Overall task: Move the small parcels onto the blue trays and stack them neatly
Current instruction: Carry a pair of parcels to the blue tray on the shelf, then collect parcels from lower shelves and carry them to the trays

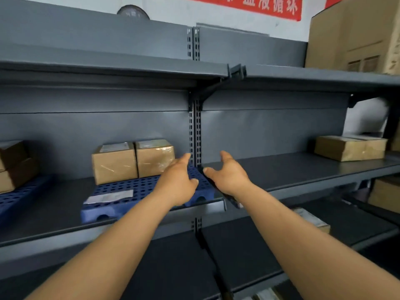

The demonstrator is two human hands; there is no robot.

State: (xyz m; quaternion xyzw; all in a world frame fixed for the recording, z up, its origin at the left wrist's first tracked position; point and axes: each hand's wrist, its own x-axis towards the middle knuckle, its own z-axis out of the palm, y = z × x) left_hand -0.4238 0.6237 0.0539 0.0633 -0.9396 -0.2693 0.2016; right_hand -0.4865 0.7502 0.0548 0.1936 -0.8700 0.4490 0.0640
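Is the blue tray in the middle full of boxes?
No. The blue tray holds two boxes at its back; its front is bare except a flat white packet.

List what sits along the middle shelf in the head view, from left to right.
Stacked boxes on a blue tray → two parcels on the second blue tray → left hand → right hand → flat parcel on the bare shelf.

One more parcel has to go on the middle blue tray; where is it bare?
The middle blue tray is bare in front of the two parcels, apart from a flat white label. Its back edge is taken up. The left hand hovers over its right end.
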